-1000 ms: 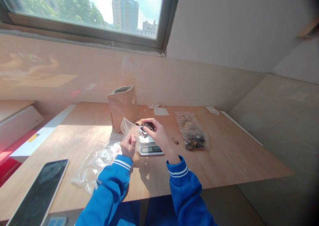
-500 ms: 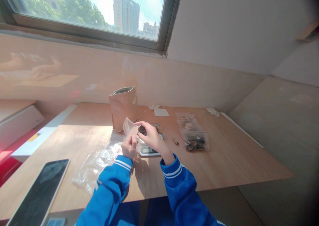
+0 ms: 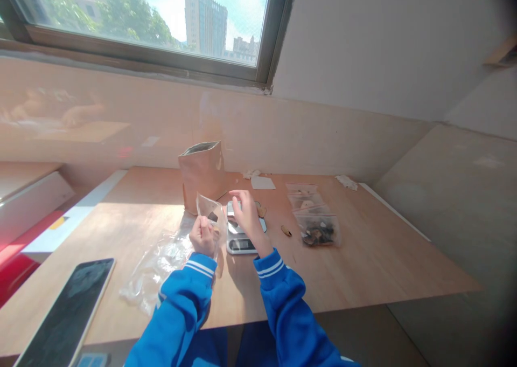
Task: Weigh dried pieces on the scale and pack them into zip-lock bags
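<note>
My left hand is closed on the edge of a small clear plastic bag, which hangs upright with a dark dried piece inside. Over the small digital scale hovers my right hand, its thumb and fingers apart and nothing between them. Part of the scale's plate is hidden under that hand. Tan and dark dried pieces show at the scale's right side, and one curled piece lies on the table farther right.
A brown paper pouch stands open behind my left hand. Crumpled clear plastic bags lie to the left, near a large dark-screened phone. Filled zip bags overlap on the right. White paper lies at the back.
My right hand carried a dark dried piece left to the bag's mouth and let it go inside, then drew back over the scale with its fingers apart. The left hand kept hold of the bag.
</note>
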The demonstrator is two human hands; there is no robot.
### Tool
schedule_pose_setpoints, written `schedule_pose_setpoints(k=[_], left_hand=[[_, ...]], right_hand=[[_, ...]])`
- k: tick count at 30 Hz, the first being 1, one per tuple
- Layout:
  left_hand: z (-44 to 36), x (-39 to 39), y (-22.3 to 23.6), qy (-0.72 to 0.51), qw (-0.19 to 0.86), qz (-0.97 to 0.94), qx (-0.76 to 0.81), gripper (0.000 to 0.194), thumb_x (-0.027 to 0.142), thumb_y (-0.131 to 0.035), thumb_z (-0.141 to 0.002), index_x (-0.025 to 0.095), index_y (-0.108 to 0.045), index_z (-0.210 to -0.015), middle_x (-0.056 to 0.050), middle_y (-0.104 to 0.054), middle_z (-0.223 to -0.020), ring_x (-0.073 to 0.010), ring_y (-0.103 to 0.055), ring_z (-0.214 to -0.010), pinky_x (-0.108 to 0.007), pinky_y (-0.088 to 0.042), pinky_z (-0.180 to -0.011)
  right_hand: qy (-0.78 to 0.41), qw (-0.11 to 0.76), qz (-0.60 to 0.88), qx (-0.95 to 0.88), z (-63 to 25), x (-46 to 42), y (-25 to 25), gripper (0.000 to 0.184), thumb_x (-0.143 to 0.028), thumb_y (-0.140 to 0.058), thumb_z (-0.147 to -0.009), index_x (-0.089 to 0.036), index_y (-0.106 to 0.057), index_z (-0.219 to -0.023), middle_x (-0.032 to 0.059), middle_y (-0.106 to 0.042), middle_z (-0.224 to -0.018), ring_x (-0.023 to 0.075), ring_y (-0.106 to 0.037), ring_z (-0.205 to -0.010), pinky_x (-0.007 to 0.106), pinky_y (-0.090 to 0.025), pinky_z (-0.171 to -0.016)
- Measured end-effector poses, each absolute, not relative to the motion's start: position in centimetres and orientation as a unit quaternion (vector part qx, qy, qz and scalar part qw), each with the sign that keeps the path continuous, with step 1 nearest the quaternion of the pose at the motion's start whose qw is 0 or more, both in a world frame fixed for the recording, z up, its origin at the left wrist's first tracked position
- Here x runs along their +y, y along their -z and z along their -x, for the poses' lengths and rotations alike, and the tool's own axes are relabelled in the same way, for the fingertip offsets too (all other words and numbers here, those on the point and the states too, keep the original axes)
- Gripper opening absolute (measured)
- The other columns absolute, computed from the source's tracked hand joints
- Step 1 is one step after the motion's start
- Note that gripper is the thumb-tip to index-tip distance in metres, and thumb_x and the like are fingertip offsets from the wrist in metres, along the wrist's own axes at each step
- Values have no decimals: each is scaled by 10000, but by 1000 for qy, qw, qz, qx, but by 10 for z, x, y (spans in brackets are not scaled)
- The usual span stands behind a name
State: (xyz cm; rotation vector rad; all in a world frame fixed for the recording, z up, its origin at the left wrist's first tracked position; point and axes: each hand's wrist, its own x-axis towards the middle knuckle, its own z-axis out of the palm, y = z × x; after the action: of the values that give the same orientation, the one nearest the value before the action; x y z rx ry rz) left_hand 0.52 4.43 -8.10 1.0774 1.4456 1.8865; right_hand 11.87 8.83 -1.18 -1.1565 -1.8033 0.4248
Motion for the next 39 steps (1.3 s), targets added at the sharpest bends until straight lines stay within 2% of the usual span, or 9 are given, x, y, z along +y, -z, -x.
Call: schedule_pose_setpoints(k=[2, 4, 7, 13, 16, 20, 32, 35, 39], left_hand=[[-5, 47, 81, -742, 261, -345, 512, 451, 489, -380, -948, 222, -327, -589, 63, -305, -464, -90, -298, -434, -254, -273, -444], [-7, 49, 81, -768, 258, -320, 491, 462, 486, -436, -930, 210, -337, -573, 70, -312, -461, -80, -294, -424, -242, -260, -433], [-9, 49, 81, -774, 255, -325, 480, 467, 478, -457, -924, 203, -345, -563, 74, -314, -460, -75, -288, -410, -231, -248, -418], [-8, 48, 79, -772, 250, -333, 480, 468, 468, -466, -920, 203, -343, -554, 74, -308, -458, -72, -280, -401, -220, -236, -408], [-8, 47, 80, -769, 259, -329, 484, 465, 468, -468, -920, 205, -340, -558, 76, -303, -455, -74, -278, -398, -220, -232, -402], [-8, 47, 81, -762, 268, -333, 487, 459, 457, -456, -931, 202, -344, -565, 75, -310, -462, -74, -280, -405, -221, -234, -409], [-7, 49, 85, -755, 257, -347, 493, 470, 474, -458, -930, 196, -354, -565, 72, -315, -464, -74, -292, -414, -219, -242, -428], [-7, 49, 85, -753, 259, -347, 496, 470, 486, -458, -927, 201, -354, -568, 74, -307, -454, -76, -287, -401, -219, -230, -410], [-7, 50, 88, -752, 275, -346, 489, 464, 496, -465, -922, 201, -359, -581, 77, -313, -458, -73, -295, -398, -214, -240, -411]], right_hand=[[-127, 404, 512, -747, -129, 90, 32, 262, -246, -465, -936, -164, -614, -1135, 126, -607, -1130, 252, -540, -1117, 405, -430, -998], [-88, 336, 548, -761, -135, 88, 52, 345, -336, -557, -909, -163, -594, -1205, 152, -572, -1226, 302, -492, -1175, 459, -398, -1015], [-49, 280, 579, -764, -136, 85, 73, 433, -401, -631, -864, -188, -584, -1239, 157, -530, -1305, 329, -466, -1196, 470, -382, -1012], [-19, 244, 602, -760, -138, 89, 79, 241, -255, -543, -929, -228, -633, -1151, 112, -604, -1148, 277, -509, -1045, 383, -395, -899], [-28, 239, 589, -771, -146, 94, 82, 246, -190, -460, -967, -245, -647, -1117, 94, -608, -1099, 251, -512, -997, 352, -387, -835], [-29, 250, 574, -779, -155, 102, 93, 292, -179, -383, -1000, -230, -646, -1114, 94, -599, -1058, 237, -508, -977, 353, -374, -834], [-42, 337, 530, -777, -160, 110, 82, 280, -187, -353, -1004, -176, -600, -1135, 110, -621, -1043, 226, -569, -983, 360, -451, -857], [8, 317, 527, -788, -160, 112, 79, 259, -182, -368, -996, -170, -593, -1123, 114, -620, -1018, 231, -579, -955, 360, -464, -841], [25, 303, 520, -798, -161, 114, 79, 257, -161, -349, -990, -177, -606, -1000, 110, -627, -962, 232, -589, -917, 357, -473, -835]])
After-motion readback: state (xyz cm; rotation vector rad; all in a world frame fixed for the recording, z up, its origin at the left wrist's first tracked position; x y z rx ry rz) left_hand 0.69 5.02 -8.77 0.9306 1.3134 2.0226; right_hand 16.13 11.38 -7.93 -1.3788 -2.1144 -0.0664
